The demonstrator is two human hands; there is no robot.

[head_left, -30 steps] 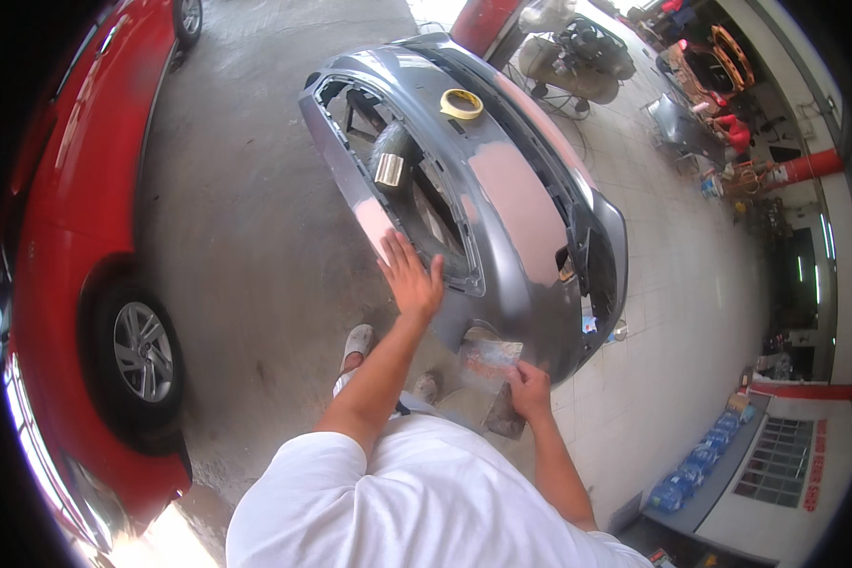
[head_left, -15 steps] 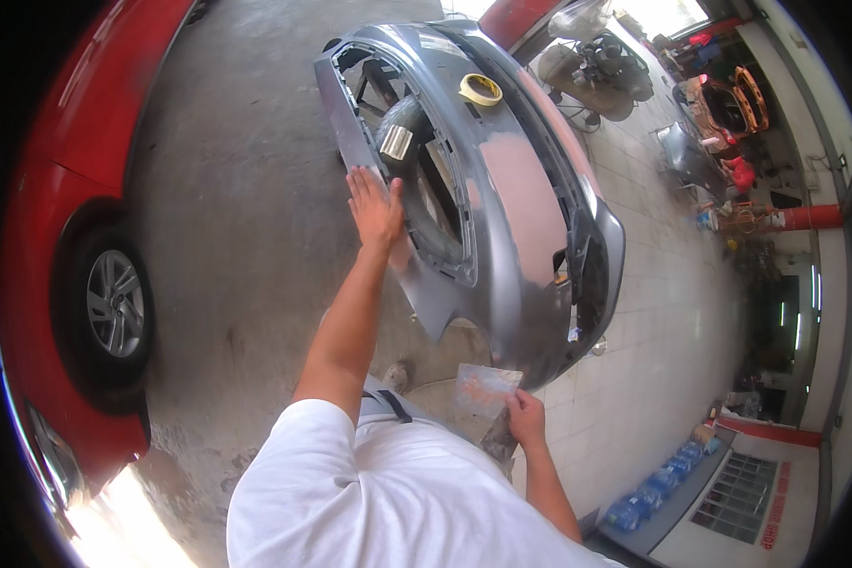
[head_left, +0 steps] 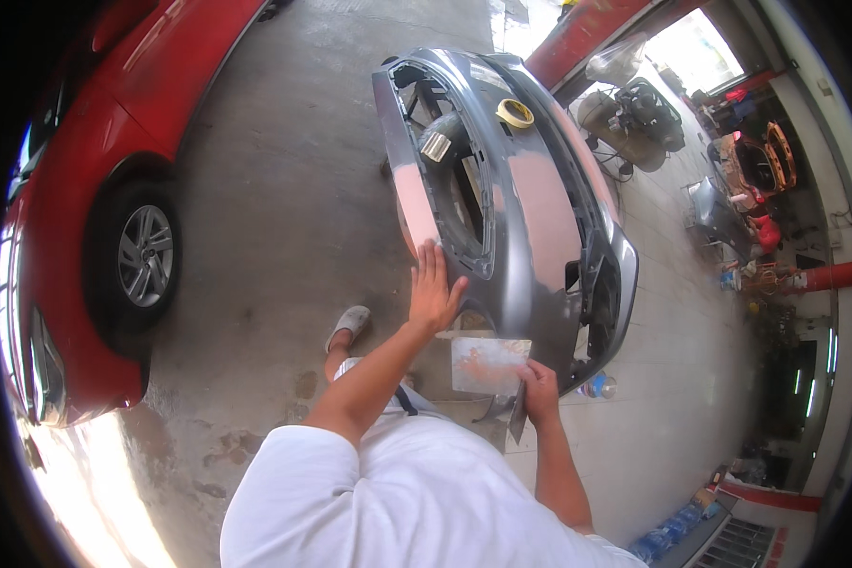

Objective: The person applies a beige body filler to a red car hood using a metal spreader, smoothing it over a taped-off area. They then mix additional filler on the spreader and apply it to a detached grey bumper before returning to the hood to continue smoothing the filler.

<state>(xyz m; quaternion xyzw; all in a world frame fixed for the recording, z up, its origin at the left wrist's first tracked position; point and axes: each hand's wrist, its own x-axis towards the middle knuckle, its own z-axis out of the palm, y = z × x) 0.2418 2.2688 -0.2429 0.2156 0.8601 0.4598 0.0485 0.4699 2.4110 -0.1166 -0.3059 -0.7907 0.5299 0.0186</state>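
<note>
A grey car bumper (head_left: pixel 516 284), with pink filler patches on it, stands in front of me. My left hand (head_left: pixel 434 292) lies on the near end of its left strip, fingers stretched out flat at the edge of a pink patch. My right hand (head_left: pixel 540 388) pinches the right edge of a flat mixing board (head_left: pixel 488 365) smeared with pinkish putty. Just under that hand a grey pointed piece (head_left: pixel 517 417) shows; I cannot tell whether I hold it. A yellow roll of tape (head_left: pixel 515 114) rests on top of the bumper, and a shiny silver can (head_left: pixel 434 147) sits at its opening.
On the left stands a red car (head_left: pixel 142 104) with its wheel (head_left: pixel 147 256) turned toward me. Machinery (head_left: pixel 648 118) is at the far right, and car parts (head_left: pixel 719 213) lie along the right side. Blue bottles (head_left: pixel 672 530) line the lower right. My shoe (head_left: pixel 350 324) is on the concrete floor.
My left hand has slid nearer along the bumper's left strip, uncovering a pink patch. The board has risen slightly, still in my right hand. The view has shifted, and my shoe now shows.
</note>
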